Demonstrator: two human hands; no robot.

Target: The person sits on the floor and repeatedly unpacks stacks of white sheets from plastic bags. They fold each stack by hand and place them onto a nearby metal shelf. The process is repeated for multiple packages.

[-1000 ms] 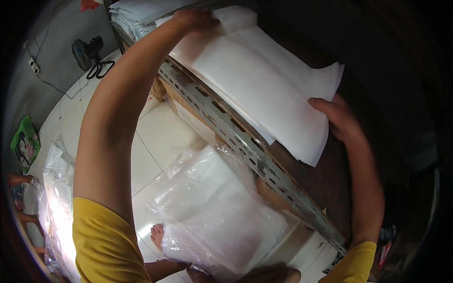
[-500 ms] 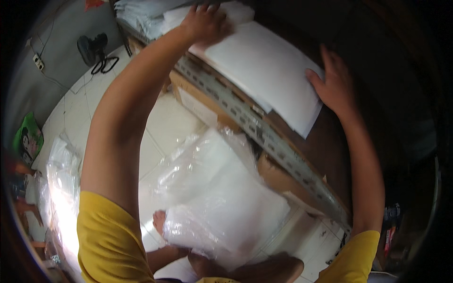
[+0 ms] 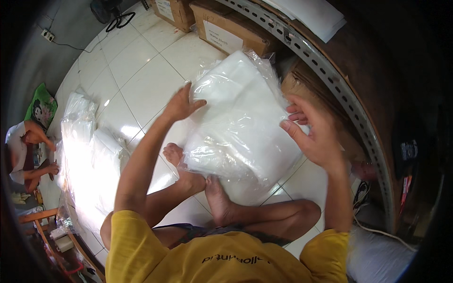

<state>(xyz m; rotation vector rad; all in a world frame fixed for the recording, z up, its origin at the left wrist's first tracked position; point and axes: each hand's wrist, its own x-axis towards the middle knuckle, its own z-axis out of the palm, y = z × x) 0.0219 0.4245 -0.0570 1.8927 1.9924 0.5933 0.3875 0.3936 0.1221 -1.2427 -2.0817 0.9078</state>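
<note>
A stack of clear plastic bags with white sheets (image 3: pixel 240 108) lies in front of me, above my crossed legs. At its left edge my left hand (image 3: pixel 181 104) is open, the thumb reaching over the plastic and the fingers apart from it. Close by the stack's right edge, my right hand (image 3: pixel 311 134) is open too, thumb and fingers spread with nothing between them. Whether its fingertips touch the plastic, I cannot tell. White sheets (image 3: pixel 309 16) rest on the shelf at the upper right, partly cut off by the view.
A perforated metal shelf edge (image 3: pixel 325 66) curves along the right, with cardboard boxes (image 3: pixel 231 30) below it. More plastic-wrapped white bundles (image 3: pixel 89 151) lie on the tiled floor (image 3: pixel 137 75) at left. Beside them another person's hands (image 3: pixel 51 165) show. A fan (image 3: pixel 101 10) stands far left.
Both hands have come down from the white sheets on the shelf to the sides of the plastic stack. My view has tilted down, bringing my legs and the floor into sight.
</note>
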